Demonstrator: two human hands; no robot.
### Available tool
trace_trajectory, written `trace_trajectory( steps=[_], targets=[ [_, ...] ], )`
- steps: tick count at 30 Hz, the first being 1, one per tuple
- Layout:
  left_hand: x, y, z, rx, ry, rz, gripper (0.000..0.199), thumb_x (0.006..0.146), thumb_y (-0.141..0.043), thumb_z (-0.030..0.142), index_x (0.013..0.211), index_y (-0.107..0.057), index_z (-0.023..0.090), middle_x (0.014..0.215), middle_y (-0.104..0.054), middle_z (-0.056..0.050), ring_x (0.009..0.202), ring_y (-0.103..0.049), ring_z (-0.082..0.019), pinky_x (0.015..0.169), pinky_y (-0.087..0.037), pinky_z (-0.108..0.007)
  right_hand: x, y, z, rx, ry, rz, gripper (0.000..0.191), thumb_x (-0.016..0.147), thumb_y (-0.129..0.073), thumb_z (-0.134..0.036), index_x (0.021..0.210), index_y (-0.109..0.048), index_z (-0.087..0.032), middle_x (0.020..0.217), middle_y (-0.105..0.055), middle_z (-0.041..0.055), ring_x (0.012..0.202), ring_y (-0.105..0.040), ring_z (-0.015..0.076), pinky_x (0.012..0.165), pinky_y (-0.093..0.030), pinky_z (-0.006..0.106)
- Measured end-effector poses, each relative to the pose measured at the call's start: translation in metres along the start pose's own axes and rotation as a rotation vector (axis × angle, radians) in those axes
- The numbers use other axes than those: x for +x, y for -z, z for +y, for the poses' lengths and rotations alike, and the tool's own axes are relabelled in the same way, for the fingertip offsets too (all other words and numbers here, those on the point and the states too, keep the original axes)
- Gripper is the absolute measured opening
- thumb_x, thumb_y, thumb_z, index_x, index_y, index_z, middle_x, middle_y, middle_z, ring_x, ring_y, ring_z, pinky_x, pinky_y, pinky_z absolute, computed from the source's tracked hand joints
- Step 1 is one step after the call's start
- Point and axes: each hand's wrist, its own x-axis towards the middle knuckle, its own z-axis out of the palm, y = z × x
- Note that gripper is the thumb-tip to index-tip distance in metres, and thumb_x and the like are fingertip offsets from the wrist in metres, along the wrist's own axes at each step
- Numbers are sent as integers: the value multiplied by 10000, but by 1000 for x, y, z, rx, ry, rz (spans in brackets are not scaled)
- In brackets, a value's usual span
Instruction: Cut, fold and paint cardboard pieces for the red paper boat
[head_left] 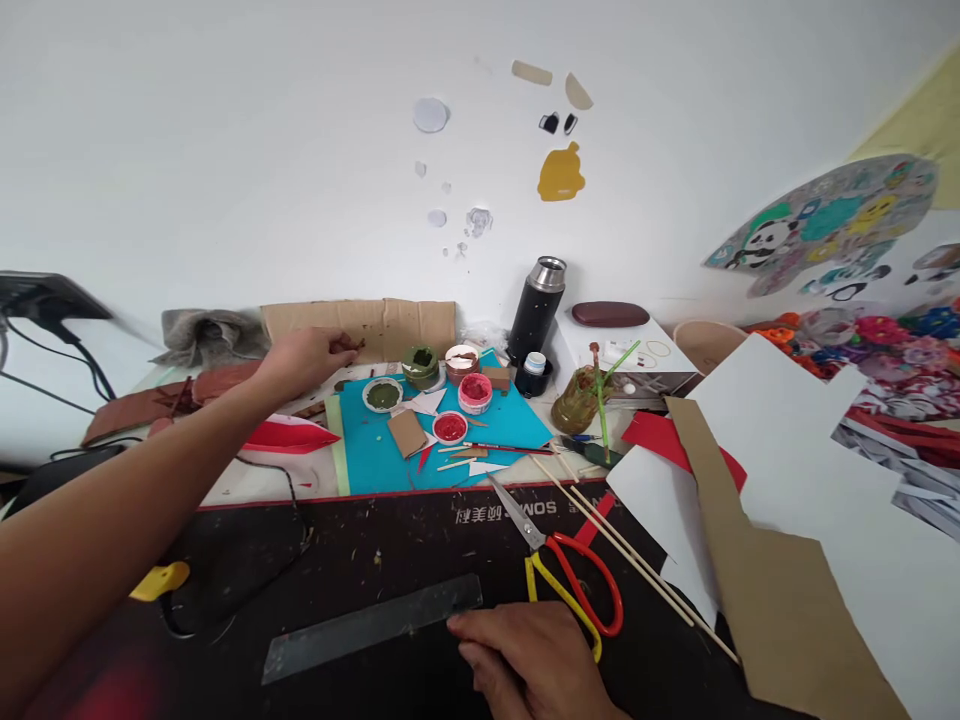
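My left hand [311,360] reaches to the back left, its fingers pressed together in front of a cardboard strip [412,325] against the wall; what they hold, if anything, is too small to name. My right hand [536,655] rests near the front edge, fingers closed at the right end of a clear ruler-like strip [367,628] on the black mat [322,550]. Scissors [566,570] with red and yellow handles lie just beyond it. Open paint pots, green [422,368] and red [475,392], stand on blue paper [364,455].
A black flask [536,310] and a murky jar [577,400] stand at the back. Thin sticks [637,560], cut cardboard [772,600] and white sheets [795,450] lie at the right. A grey cloth [210,335], a red paper piece [292,435] and cables are at the left.
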Motion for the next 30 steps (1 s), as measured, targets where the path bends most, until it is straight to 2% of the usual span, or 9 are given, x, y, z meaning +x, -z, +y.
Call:
trace_trajectory(
  steps=[8, 13, 17, 24, 30],
  targets=[
    [17, -17, -5, -43, 49, -45, 400, 907, -646, 473, 1173, -839, 245, 1195, -870, -80, 1064, -793, -323, 810, -566, -348, 3, -6, 2, 19, 27, -17, 340, 1215, -466, -406, 1100, -748, -256, 712, -819, -42, 510, -763, 126, 542, -537, 190],
    [19, -23, -3, 1, 63, -45, 415, 911, -636, 505, 1150, -855, 247, 1218, -860, -131, 1109, -776, -393, 799, -560, -400, 3, -8, 2, -42, 32, -14, 369, 1224, -435, -431, 1087, -737, -267, 695, -804, -60, 491, -755, 129, 519, -522, 218],
    [21, -26, 0, 46, 74, -35, 447, 916, -619, 531, 1166, -868, 257, 1201, -860, -158, 1114, -765, -434, 804, -553, -436, -2, -11, 3, -24, 37, -26, 384, 1225, -420, -428, 1085, -737, -262, 706, -814, -52, 485, -751, 133, 501, -513, 222],
    [23, -26, 5, 108, 90, -33, 480, 926, -590, 537, 1196, -875, 260, 1199, -864, -165, 1070, -771, -434, 776, -537, -429, -4, -13, 5, -24, 35, -40, 400, 1226, -407, -435, 1086, -740, -263, 703, -815, -48, 480, -751, 137, 500, -513, 226],
    [23, -25, 6, 188, 58, -17, 484, 955, -558, 514, 1225, -869, 260, 1219, -865, -169, 1137, -760, -434, 855, -532, -439, -12, -15, 10, -11, 30, -91, 342, 1208, -464, -425, 1131, -758, -267, 730, -826, -32, 511, -763, 142, 541, -543, 209]
  ],
)
